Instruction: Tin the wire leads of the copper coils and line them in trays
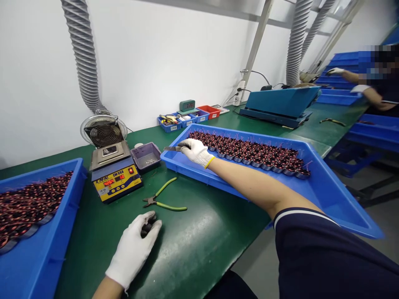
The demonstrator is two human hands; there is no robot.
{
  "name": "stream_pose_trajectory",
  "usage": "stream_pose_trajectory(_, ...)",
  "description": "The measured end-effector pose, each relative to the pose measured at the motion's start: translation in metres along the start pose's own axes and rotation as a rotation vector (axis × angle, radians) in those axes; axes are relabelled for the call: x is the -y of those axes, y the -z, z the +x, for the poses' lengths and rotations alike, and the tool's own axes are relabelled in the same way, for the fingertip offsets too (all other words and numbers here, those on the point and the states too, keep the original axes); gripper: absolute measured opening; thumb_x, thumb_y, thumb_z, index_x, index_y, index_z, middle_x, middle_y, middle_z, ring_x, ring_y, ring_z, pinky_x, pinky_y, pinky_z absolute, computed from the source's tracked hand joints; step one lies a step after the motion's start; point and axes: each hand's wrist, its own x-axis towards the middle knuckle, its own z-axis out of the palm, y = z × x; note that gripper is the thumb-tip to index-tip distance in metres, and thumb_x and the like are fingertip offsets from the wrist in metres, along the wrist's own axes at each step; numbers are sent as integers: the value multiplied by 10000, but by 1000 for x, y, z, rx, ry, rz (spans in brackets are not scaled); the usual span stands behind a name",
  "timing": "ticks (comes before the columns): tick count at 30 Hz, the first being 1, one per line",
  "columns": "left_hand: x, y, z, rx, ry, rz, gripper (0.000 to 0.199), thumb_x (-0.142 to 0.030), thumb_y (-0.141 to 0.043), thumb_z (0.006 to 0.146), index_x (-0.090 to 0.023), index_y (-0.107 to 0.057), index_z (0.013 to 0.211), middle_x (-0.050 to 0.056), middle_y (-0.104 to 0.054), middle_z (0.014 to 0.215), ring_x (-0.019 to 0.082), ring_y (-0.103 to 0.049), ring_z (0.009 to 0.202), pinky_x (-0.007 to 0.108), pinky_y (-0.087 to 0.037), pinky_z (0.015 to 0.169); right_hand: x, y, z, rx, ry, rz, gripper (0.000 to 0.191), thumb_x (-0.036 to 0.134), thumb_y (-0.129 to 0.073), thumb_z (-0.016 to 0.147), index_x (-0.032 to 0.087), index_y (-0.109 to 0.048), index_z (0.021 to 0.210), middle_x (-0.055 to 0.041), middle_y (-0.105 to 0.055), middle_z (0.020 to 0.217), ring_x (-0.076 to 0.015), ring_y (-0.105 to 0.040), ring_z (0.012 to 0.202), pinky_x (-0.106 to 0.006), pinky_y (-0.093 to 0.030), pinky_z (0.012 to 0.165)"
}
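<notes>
My left hand (134,251), in a white glove, is low over the green table with its fingers curled round a small black part (146,228). Most of that part is hidden by the fingers. My right hand (196,152), gloved too, is closed on what look like metal tweezers (173,148), pointing left above the near left end of a blue tray (218,179). In that tray stand rows of round black components with red wires (249,151). Green-handled cutting pliers (163,199) lie spread on the table between my hands.
A yellow-and-blue solder pot unit (116,182) with red digits stands under a fume hose (82,54). Beside it is a grey bin (146,157). Another blue tray (59,232) of components is at left. A co-worker's gloved hand (336,71) shows at far right.
</notes>
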Motion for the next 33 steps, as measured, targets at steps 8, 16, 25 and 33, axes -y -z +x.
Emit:
stream_pose_trajectory(8, 2, -2, 2, -30, -34, -29, 428, -453, -513, 782, -181, -628, 1092, 86, -680, 1067, 234, -629, 979, 378, -456, 931, 41, -23, 1, -15, 193, 140, 321, 218, -483, 838, 135, -635, 1108, -65, -654, 1046, -165, -604, 980, -262, -473, 877)
stream_pose_trajectory(16, 3, -1, 5, -46, -35, -90, 401, -410, -534, 774, -169, -647, 1075, 92, -681, 1070, 233, -626, 978, 375, -453, 931, 118, -95, 25, 165, 626, -273, 349, 244, -473, 838, 187, -577, 1167, -88, -579, 1081, -245, -506, 1054, -376, -401, 918)
stream_pose_trajectory(25, 3, -1, 4, -32, -37, -62, 394, -409, -534, 768, -187, -651, 1071, 82, -680, 1083, 235, -636, 949, 369, -465, 890, 67, -64, 23, 191, 562, -389, 574, 462, -497, 851, 138, -443, 1322, -141, -484, 1277, -271, -470, 1127, -411, -362, 986)
stream_pose_trajectory(33, 0, -1, 0, -52, -37, -23, 404, -439, -505, 785, -195, -644, 1076, 63, -690, 1029, 223, -639, 905, 357, -484, 833, 14, -32, 25, 421, 298, -482, 716, 598, -475, 836, 135, -392, 1376, -156, -350, 1434, -290, -320, 1334, -402, -322, 1066)
